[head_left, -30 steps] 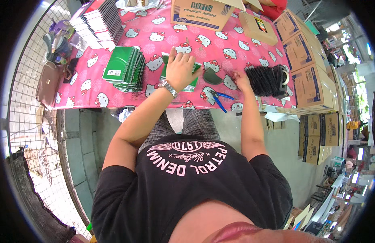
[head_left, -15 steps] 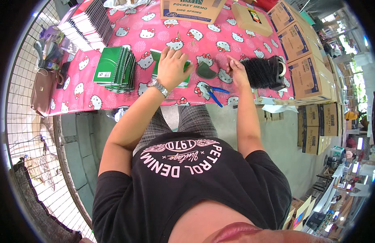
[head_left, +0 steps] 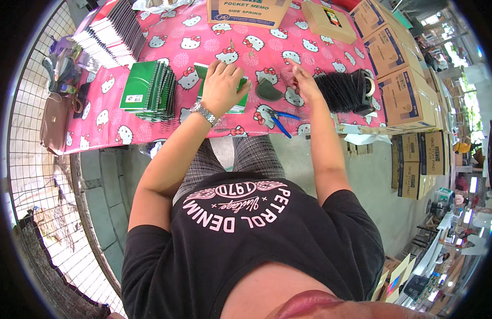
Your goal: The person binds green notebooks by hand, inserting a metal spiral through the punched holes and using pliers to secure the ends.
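Observation:
My left hand (head_left: 220, 86) lies over a green notebook (head_left: 240, 103) near the table's front, its fingers curled across the cover and gripping it. The hand hides most of that notebook. To the right, my right hand (head_left: 304, 84) is half closed, index finger and thumb close together; what sits between them is too faint to make out. Beside that hand is a bundle of black spiral binding coils (head_left: 339, 93) in a black holder (head_left: 367, 87). Between my hands lie a dark green half-round piece (head_left: 269, 90) and blue-handled pliers (head_left: 280, 121).
Left of my left hand stands a stack of green spiral notebooks (head_left: 145, 93), with taller notebook stacks (head_left: 110, 34) behind. Cardboard boxes (head_left: 403, 98) line the right side. Another box (head_left: 248, 11) and a brown carton (head_left: 328, 22) stand at the back. A brown pouch (head_left: 57, 122) hangs at the left edge.
My right hand has shifted slightly left and away from me, its index finger now straighter. My left hand stays on the green notebook. The whole view has shifted a little.

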`<action>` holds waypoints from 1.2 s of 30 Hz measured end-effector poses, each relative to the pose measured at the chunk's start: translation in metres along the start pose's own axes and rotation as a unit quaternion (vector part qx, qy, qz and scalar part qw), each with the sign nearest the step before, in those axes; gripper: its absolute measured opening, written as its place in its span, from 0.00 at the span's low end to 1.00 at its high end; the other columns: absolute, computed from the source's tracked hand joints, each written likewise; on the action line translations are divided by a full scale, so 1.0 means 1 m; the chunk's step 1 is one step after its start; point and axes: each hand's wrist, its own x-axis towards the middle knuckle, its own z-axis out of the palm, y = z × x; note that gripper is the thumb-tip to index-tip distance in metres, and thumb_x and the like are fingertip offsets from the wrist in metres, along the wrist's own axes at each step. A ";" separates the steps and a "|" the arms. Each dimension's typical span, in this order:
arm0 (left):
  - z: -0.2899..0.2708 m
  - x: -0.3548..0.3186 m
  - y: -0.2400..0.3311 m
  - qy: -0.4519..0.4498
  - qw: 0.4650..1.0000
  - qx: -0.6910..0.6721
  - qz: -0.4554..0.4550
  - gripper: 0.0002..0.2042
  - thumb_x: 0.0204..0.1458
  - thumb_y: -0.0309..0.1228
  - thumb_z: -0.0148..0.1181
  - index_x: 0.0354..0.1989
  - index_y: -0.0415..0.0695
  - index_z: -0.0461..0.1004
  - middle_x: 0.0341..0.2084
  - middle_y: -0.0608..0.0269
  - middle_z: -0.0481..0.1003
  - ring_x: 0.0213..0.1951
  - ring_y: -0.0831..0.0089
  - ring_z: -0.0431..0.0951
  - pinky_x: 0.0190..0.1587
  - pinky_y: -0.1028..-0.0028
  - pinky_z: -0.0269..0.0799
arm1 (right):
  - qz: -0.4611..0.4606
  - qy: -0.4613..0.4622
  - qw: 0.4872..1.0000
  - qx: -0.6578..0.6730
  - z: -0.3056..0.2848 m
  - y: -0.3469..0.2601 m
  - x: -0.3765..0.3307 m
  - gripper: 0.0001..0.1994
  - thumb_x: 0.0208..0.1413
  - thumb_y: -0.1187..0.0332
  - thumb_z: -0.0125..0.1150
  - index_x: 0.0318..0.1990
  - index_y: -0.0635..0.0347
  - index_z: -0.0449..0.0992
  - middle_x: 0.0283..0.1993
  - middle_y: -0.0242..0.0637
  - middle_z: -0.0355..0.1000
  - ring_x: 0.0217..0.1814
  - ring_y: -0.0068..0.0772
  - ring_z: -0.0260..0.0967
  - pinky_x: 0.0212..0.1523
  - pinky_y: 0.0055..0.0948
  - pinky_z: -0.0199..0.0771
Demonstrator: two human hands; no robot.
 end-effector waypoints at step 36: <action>-0.007 0.000 -0.008 -0.047 0.998 -0.042 0.025 0.10 0.48 0.33 0.55 0.38 0.44 0.71 0.34 0.58 0.72 0.45 0.59 0.71 0.60 0.57 0.59 | -0.056 -0.038 0.996 -0.054 0.019 -0.012 0.003 0.20 0.66 0.67 0.52 0.65 0.48 0.66 0.32 0.22 0.67 0.29 0.16 0.59 0.32 0.17 0.62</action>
